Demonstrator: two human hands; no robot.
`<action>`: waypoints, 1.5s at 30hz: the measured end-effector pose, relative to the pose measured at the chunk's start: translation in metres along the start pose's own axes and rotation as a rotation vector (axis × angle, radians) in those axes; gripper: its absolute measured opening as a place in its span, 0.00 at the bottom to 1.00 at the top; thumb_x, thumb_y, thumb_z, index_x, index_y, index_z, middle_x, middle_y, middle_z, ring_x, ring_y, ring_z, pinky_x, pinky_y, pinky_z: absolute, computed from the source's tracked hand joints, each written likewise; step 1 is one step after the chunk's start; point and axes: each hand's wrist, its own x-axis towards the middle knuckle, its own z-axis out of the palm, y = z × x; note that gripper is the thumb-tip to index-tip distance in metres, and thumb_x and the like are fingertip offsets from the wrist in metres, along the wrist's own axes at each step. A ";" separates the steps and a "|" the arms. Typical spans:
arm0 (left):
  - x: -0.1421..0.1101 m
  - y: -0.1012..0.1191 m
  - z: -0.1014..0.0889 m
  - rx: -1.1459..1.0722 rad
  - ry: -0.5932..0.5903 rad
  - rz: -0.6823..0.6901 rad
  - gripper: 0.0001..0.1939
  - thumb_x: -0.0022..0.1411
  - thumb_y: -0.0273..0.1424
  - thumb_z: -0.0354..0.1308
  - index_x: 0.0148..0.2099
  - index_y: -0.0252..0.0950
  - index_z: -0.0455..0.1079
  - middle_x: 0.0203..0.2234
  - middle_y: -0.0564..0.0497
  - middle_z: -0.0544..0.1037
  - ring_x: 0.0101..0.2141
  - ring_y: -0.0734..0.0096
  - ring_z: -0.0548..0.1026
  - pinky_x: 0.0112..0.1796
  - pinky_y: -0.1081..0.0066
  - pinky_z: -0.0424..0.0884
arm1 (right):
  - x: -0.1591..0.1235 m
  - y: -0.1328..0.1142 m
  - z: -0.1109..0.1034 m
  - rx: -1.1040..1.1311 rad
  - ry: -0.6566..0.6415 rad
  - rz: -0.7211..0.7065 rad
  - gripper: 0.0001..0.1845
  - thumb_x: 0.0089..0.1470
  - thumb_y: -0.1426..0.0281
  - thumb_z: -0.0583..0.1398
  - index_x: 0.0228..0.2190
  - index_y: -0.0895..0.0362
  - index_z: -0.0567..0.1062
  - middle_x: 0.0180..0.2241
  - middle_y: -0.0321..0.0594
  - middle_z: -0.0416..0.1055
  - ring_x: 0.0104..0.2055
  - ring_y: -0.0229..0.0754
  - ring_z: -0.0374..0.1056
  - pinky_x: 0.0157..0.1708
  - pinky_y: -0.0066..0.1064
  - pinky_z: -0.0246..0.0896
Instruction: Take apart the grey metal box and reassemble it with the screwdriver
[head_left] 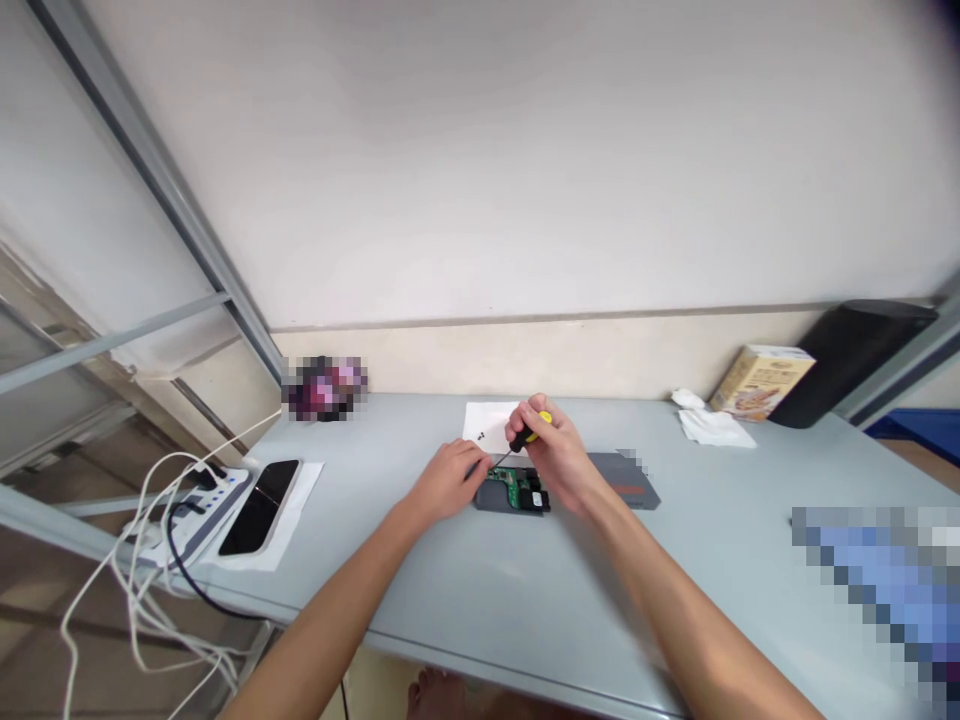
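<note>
My right hand (559, 450) is closed around a screwdriver (533, 430) with a black and yellow handle. Its thin shaft slants down to the left, and the tip meets the upper left part of an opened electronic device with a green circuit board (514, 488). At the device's left end, my left hand (452, 478) grips its edge with bent fingers, which cover that corner and the exact contact of the tip. Behind the hands lies a sheet of white paper (474, 415) with several small dark screws (481, 436) on it. A flat grey cover panel (626, 480) rests right of the device, partly behind my right wrist.
On the left of the grey table (450, 590) are a phone (262, 507) on white paper and a power strip (217, 510) with tangled cables. Tissues (716, 428), a yellow box (761, 382) and a black cylinder (851, 350) stand at the back right. Blurred objects lie at both sides.
</note>
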 end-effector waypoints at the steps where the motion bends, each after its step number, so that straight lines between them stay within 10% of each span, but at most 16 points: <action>1: 0.000 0.000 0.000 -0.005 0.004 0.000 0.16 0.77 0.34 0.48 0.40 0.39 0.75 0.38 0.47 0.80 0.42 0.61 0.76 0.46 0.62 0.68 | 0.000 0.001 0.000 -0.005 -0.004 -0.010 0.28 0.51 0.50 0.71 0.28 0.50 0.60 0.25 0.31 0.59 0.27 0.40 0.61 0.32 0.34 0.62; 13: 0.001 -0.002 0.002 -0.003 0.010 -0.001 0.14 0.76 0.32 0.49 0.38 0.38 0.73 0.36 0.48 0.80 0.41 0.62 0.76 0.46 0.63 0.68 | 0.001 -0.008 -0.003 0.269 0.008 0.076 0.11 0.56 0.58 0.65 0.33 0.53 0.76 0.28 0.36 0.60 0.30 0.41 0.61 0.36 0.35 0.63; 29: 0.000 -0.002 0.001 -0.026 0.021 0.001 0.15 0.76 0.32 0.49 0.38 0.38 0.74 0.36 0.48 0.80 0.41 0.62 0.75 0.46 0.64 0.68 | 0.005 0.007 -0.006 -0.009 0.116 -0.035 0.27 0.45 0.44 0.73 0.25 0.52 0.73 0.28 0.35 0.64 0.31 0.40 0.59 0.34 0.32 0.59; 45: 0.000 -0.003 0.002 -0.024 0.013 -0.008 0.15 0.77 0.33 0.49 0.39 0.38 0.75 0.37 0.47 0.80 0.42 0.61 0.75 0.47 0.64 0.68 | 0.003 0.012 0.001 0.012 0.012 -0.091 0.25 0.61 0.42 0.58 0.38 0.50 0.77 0.29 0.35 0.63 0.29 0.42 0.62 0.33 0.36 0.60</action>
